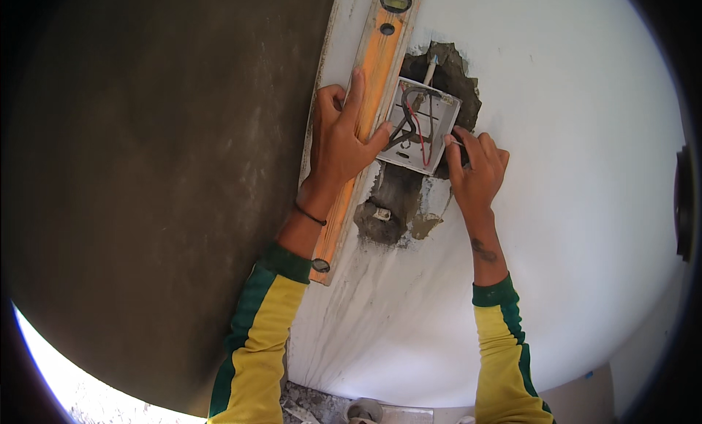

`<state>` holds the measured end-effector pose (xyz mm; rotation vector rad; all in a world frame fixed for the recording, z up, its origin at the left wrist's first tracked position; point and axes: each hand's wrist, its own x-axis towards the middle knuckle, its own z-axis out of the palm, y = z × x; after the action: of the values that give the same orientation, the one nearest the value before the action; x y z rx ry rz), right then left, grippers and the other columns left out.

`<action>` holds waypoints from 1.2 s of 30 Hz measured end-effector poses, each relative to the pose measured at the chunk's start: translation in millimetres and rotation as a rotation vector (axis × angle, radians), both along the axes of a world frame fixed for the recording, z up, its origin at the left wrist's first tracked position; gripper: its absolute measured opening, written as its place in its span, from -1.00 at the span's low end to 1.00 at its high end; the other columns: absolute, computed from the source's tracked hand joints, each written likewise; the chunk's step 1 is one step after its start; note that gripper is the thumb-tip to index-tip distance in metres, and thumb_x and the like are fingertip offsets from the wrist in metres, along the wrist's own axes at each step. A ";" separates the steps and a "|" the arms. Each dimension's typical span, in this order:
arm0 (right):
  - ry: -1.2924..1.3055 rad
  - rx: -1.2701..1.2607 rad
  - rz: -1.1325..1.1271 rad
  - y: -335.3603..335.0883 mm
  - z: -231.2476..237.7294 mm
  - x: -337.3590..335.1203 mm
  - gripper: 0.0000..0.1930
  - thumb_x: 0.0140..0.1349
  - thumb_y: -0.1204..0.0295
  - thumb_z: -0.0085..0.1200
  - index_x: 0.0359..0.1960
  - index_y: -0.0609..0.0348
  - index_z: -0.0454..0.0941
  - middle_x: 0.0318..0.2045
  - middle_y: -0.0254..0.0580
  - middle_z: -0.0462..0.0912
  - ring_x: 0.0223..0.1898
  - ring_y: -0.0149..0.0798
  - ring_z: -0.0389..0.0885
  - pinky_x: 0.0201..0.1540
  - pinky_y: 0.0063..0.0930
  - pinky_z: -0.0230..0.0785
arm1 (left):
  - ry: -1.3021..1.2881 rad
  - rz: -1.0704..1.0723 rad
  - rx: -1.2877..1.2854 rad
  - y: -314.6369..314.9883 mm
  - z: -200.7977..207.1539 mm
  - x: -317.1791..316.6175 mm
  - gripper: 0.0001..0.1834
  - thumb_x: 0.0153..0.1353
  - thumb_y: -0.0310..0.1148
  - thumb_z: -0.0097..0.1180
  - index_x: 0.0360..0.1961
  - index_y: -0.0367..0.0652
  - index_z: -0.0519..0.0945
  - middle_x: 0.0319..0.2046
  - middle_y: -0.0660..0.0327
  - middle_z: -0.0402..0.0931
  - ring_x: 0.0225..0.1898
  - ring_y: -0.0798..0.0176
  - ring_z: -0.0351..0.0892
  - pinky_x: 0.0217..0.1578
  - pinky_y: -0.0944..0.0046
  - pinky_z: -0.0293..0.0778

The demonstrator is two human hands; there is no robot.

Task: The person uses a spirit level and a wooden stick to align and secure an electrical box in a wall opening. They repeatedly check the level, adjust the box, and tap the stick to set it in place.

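Note:
A long orange spirit level (378,62) lies along the white wall, tilted so its top leans right. My left hand (340,142) grips it across its width, with the index finger stretched up along its face and the thumb tip by the box's left edge. Right beside the level, a pale square electrical box (404,164) sits in a broken-out hole. Black and red wires (420,131) curl inside it. My right hand (479,168) pinches the box's right rim between thumb and fingers; the fingertips are partly hidden behind the rim.
Rough broken plaster (468,88) surrounds the box, and a pale conduit (431,69) enters from above. Below is a chipped recess (384,186) with a small pipe end (382,214). A dark brown surface (161,168) fills the left. Rubble and a round container (364,409) lie at the bottom.

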<state>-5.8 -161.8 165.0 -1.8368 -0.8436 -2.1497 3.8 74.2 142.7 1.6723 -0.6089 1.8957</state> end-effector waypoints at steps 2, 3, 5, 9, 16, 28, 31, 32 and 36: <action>-0.009 0.020 -0.010 3.1 -0.3 1.8 -0.85 0.18 0.35 0.36 -0.25 0.08 0.72 -0.54 -0.40 0.42 -0.46 -0.35 0.43 -0.24 -0.37 0.09 | 0.005 -0.006 -0.007 -1.3 0.2 1.8 0.06 -0.01 -0.32 0.48 0.53 -0.19 0.21 -0.09 0.10 0.21 -0.07 0.13 0.27 0.01 0.15 0.39; -0.016 0.025 -0.007 4.7 0.9 2.5 -0.85 0.18 0.35 0.37 -0.26 0.07 0.73 -0.55 -0.41 0.41 -0.47 -0.35 0.42 -0.24 -0.37 0.09 | 0.007 -0.002 -0.013 -2.0 -0.7 2.2 0.06 -0.01 -0.32 0.47 0.52 -0.19 0.21 -0.09 0.10 0.21 -0.07 0.13 0.27 0.01 0.16 0.40; -0.028 0.045 -0.003 6.4 1.4 4.6 -0.86 0.16 0.35 0.38 -0.27 0.06 0.73 -0.56 -0.42 0.40 -0.48 -0.36 0.42 -0.24 -0.37 0.09 | -0.003 0.012 -0.015 -3.2 0.7 2.9 0.05 -0.01 -0.33 0.46 0.52 -0.18 0.22 -0.09 0.10 0.21 -0.07 0.14 0.27 0.01 0.17 0.40; -0.031 0.076 0.002 11.6 1.3 7.1 -0.88 0.14 0.37 0.39 -0.30 0.02 0.73 -0.58 -0.45 0.38 -0.51 -0.38 0.40 -0.25 -0.38 0.08 | 0.024 -0.005 -0.040 -1.4 -0.1 4.7 0.03 -0.01 -0.34 0.45 0.51 -0.17 0.24 -0.08 0.10 0.20 -0.06 0.14 0.27 0.01 0.18 0.41; -0.063 0.099 0.005 12.0 0.6 10.0 -0.89 0.14 0.37 0.39 -0.32 0.01 0.73 -0.59 -0.45 0.38 -0.51 -0.38 0.39 -0.24 -0.40 0.09 | 0.026 0.014 -0.061 -5.7 -0.6 3.6 0.02 -0.01 -0.33 0.44 0.51 -0.19 0.24 -0.09 0.10 0.18 -0.06 0.14 0.26 0.02 0.19 0.40; -0.057 0.097 -0.002 14.0 -0.5 12.6 -0.84 0.17 0.31 0.40 -0.28 0.03 0.74 -0.58 -0.46 0.38 -0.49 -0.38 0.40 -0.21 -0.40 0.08 | 0.031 0.026 -0.077 -7.8 -2.6 5.6 0.02 0.03 -0.31 0.42 0.53 -0.17 0.21 -0.07 0.07 0.18 -0.03 0.11 0.23 0.06 0.15 0.37; -0.053 0.115 -0.056 16.3 -1.5 12.1 -0.81 0.17 0.28 0.41 -0.25 0.03 0.74 -0.58 -0.47 0.38 -0.49 -0.39 0.39 -0.21 -0.40 0.05 | 0.040 -0.005 -0.092 -9.0 -2.8 5.4 0.06 -0.01 -0.28 0.45 0.53 -0.18 0.20 -0.07 0.03 0.18 -0.03 0.04 0.21 0.09 0.06 0.30; -0.064 0.120 -0.065 16.2 -1.0 12.3 -0.81 0.17 0.28 0.40 -0.25 0.03 0.74 -0.58 -0.47 0.38 -0.49 -0.39 0.38 -0.21 -0.39 0.05 | 0.041 -0.018 -0.099 -9.9 -2.6 4.9 0.08 -0.03 -0.27 0.47 0.53 -0.18 0.19 -0.08 0.01 0.19 -0.03 0.01 0.20 0.10 0.02 0.27; -0.096 0.124 -0.090 19.0 -0.4 15.8 -0.80 0.18 0.28 0.40 -0.22 0.04 0.74 -0.58 -0.47 0.37 -0.50 -0.39 0.37 -0.22 -0.39 0.03 | 0.029 0.001 -0.093 -9.9 -3.4 7.1 0.07 0.00 -0.27 0.45 0.53 -0.17 0.19 -0.07 0.03 0.18 -0.03 0.04 0.21 0.09 0.06 0.30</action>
<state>10.0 -142.9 164.6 -1.7555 -0.6414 -2.3052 10.8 64.4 139.2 1.6386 -0.5011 1.8681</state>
